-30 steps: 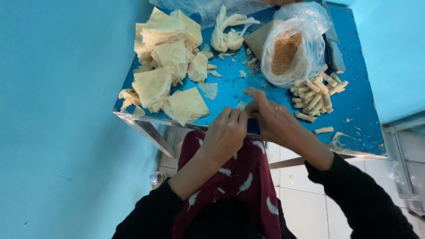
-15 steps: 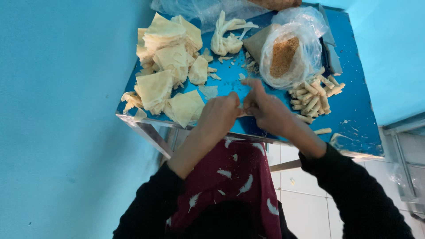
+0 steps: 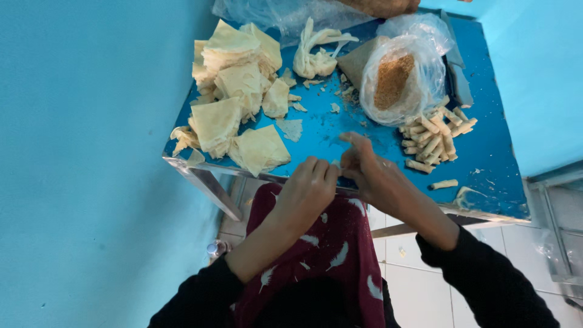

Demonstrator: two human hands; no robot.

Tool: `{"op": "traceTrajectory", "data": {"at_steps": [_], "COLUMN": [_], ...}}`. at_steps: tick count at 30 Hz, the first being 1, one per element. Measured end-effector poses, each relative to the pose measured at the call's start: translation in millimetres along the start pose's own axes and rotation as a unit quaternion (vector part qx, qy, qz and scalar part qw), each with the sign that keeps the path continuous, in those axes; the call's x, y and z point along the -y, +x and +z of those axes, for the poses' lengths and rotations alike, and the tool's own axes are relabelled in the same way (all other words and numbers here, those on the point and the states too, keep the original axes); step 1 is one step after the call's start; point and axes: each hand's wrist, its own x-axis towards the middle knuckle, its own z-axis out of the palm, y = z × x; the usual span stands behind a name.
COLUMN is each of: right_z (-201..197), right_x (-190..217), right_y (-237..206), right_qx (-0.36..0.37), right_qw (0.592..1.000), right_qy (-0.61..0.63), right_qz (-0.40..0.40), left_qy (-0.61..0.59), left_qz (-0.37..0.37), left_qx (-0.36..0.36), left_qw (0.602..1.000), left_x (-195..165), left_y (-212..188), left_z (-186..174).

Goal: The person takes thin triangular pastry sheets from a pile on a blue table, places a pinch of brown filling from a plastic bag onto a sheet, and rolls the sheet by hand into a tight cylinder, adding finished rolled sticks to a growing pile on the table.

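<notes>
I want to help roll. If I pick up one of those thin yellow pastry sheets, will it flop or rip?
Probably floppy: the pastry sheets lie in soft, folded, crumpled stacks on the blue table. Likely light, since they look thin. They may tear easily too: torn scraps lie scattered beside the piles. Using both hands seems wise.

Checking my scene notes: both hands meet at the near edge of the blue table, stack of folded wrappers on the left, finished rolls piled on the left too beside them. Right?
Not quite. The head view shows the finished rolls piled on the right, below the clear bag of filling. The rest holds: left hand and right hand meet at the blue table's near edge, and the folded wrappers are on the left.
</notes>
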Motion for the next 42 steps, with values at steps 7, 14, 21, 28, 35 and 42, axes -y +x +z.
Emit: {"op": "traceTrajectory", "data": {"at_steps": [7,14,21,28,35,42], "right_z": [18.3,18.0,16.8,-86.0,-44.4,30.1], "right_x": [25.8,15.4,4.3,-43.8,4.5,51.1], "right_y": [-35.7,-10.3,11.1,-16.3,8.8,49.2], "right_qx": [-0.117,-0.018,-0.094,-0.354,-0.283,-0.12], "right_qw": [0.953,0.937,0.957,0.906,0.946,0.945], "right_qy": [-0.253,-0.34,-0.265,-0.217,-0.155,0.304], "right_qz": [-0.122,-0.079,-0.073,0.089,0.011,0.019], "left_qy": [0.117,0.047,-0.015,-0.134,-0.14,-0.559], "left_qz": [-0.015,-0.124,-0.198,-0.224,-0.232,-0.402], "left_qx": [0.029,0.018,-0.058,-0.084,-0.135,-0.152], "left_qw": [0.993,0.991,0.978,0.962,0.953,0.709], "left_x": [-24.6,-5.9,45.1,82.3,84.3,70.9], "left_y": [-17.2,20.2,-8.4,-34.9,-22.3,-5.4], "left_z": [-31.5,-14.3,-26.4,-39.7,-41.7,-36.5]}}
